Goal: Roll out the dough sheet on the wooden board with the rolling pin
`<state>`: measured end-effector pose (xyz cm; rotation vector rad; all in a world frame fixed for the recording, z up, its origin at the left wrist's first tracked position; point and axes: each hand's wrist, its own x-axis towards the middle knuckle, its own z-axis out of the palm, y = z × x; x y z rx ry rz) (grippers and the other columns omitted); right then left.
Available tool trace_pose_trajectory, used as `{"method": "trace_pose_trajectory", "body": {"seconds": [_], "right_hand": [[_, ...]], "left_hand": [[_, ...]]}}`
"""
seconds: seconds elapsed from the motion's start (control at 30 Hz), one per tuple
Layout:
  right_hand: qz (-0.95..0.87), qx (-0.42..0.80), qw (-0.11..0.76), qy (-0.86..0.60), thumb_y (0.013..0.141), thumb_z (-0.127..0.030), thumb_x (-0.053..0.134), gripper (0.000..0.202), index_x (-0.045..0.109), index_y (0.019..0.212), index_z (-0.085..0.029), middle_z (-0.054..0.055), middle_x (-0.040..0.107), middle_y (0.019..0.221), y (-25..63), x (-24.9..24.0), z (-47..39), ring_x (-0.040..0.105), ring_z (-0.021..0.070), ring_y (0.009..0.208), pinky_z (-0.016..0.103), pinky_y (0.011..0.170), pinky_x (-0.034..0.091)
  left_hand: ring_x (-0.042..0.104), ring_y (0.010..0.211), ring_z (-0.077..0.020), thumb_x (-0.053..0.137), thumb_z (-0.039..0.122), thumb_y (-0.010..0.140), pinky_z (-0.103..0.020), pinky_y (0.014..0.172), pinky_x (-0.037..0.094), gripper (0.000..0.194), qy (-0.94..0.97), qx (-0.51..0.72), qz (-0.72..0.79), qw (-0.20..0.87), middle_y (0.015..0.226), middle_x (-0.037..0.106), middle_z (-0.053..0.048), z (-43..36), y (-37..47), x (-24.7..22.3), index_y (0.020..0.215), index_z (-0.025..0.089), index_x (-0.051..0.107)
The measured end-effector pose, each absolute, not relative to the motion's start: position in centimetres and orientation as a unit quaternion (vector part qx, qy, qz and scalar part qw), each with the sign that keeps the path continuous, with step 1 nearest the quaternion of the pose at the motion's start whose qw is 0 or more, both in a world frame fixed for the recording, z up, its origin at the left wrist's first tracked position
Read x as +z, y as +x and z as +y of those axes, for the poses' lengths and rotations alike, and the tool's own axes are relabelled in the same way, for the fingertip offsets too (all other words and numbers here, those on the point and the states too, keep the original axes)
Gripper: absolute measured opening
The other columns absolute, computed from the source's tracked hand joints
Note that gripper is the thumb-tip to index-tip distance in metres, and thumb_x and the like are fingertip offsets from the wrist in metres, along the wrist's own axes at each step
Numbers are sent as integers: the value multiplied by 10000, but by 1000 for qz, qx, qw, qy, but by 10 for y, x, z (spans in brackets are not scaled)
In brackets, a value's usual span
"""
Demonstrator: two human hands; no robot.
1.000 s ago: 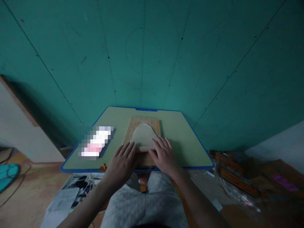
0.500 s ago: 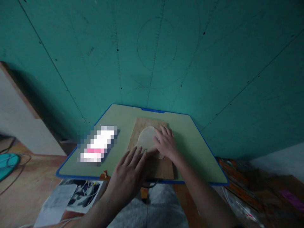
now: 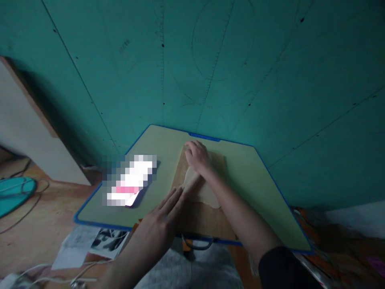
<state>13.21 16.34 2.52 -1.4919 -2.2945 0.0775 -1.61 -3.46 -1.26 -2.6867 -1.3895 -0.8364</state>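
Note:
A thin sheet of pale dough (image 3: 207,196) lies on a wooden board (image 3: 204,220). Across it, slanting between my hands, runs what looks like a slim rolling pin (image 3: 192,182), with a dark shadow along its side. My left hand (image 3: 164,214) rests at the pin's near left end, its fingers stretched out and close together. Bent over the far end, near the board's back edge, is my right hand (image 3: 197,156), with its fingers curled down. Both ends of the pin are hidden under my hands, and my right forearm covers part of the dough.
The board sits on a pale folding table (image 3: 252,192) with a blue rim, against a green wall (image 3: 120,72). A phone (image 3: 135,176) with a bright, blurred-out screen lies left of the board. Papers (image 3: 78,245) and cables are below the table's left side.
My right hand has moved away from me to the board's far end, and its fingers have curled. The left hand stays near the dough's left edge. My view has shifted a little.

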Motion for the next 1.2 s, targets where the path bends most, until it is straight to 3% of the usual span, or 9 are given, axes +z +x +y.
{"method": "trace_pose_trajectory", "body": {"seconds": [0.13,0.2,0.33,0.4,0.6,0.7,0.87,1.03,1.2], "right_hand": [[-825,36,186,-532,933,-132,396,393,657,1222,-180,102,670,1261,156,22,148,579,230,1185,371,1059,408],[-845,40,151,-512,928,-144,413,424,638,1285,-174,106,642,1329,178,21,135,534,232,1279,390,1119,362],[-867,32,86,-490,916,-213,458,512,567,1416,-190,126,492,1525,214,19,113,300,305,1490,565,1227,112],[-861,34,78,-501,909,-215,446,550,534,1452,-195,130,442,1565,218,20,110,263,320,1508,602,1222,71],[-867,72,109,-482,931,-227,388,542,510,1459,-224,81,479,1542,167,23,132,304,274,1489,580,1225,110],[-871,79,138,-464,939,-234,389,498,545,1411,-214,85,550,1468,132,26,144,377,263,1437,553,1219,141],[-867,68,165,-465,922,-179,410,427,614,1296,-169,102,643,1317,97,30,154,530,247,1259,466,1166,256],[-863,61,156,-477,925,-147,393,404,646,1239,-184,84,667,1262,127,26,145,555,224,1202,374,1086,360],[-875,63,103,-469,888,-172,427,492,610,1344,-162,110,574,1419,189,19,126,431,250,1375,409,1179,280]], "left_hand": [[344,1479,-320,394,-30,857,-476,1091,521,570,-874,-255,-413,14,1518,493,-191,-43,7,-9,1397,75,543],[320,1490,-322,426,-13,855,-459,1114,503,477,-888,-245,-389,-3,1488,535,-174,-48,25,-7,1275,73,635],[288,1507,-317,495,96,911,-463,1176,431,407,-879,-272,-392,-17,1427,592,-176,-54,58,-6,1296,62,621],[274,1509,-349,534,164,919,-492,1176,425,416,-868,-282,-407,-17,1454,559,-205,-55,64,-7,1309,41,607],[354,1475,-353,452,21,848,-480,1079,524,483,-858,-266,-438,-24,1591,392,-179,-59,30,-14,1284,122,633],[325,1492,-321,400,13,862,-503,1105,498,570,-852,-285,-439,24,1579,409,-181,-64,7,-15,1404,115,540],[367,1472,-322,400,53,907,-481,1066,538,512,-839,-298,-453,46,1572,403,-219,-69,-6,-14,1397,93,544],[346,1479,-348,425,42,904,-514,1110,502,426,-854,-286,-435,8,1515,499,-186,-66,17,-10,1263,97,648],[452,1426,-293,492,181,973,-466,1213,391,299,-875,-311,-370,-33,1362,654,-103,-61,58,-6,1185,128,695]]}}
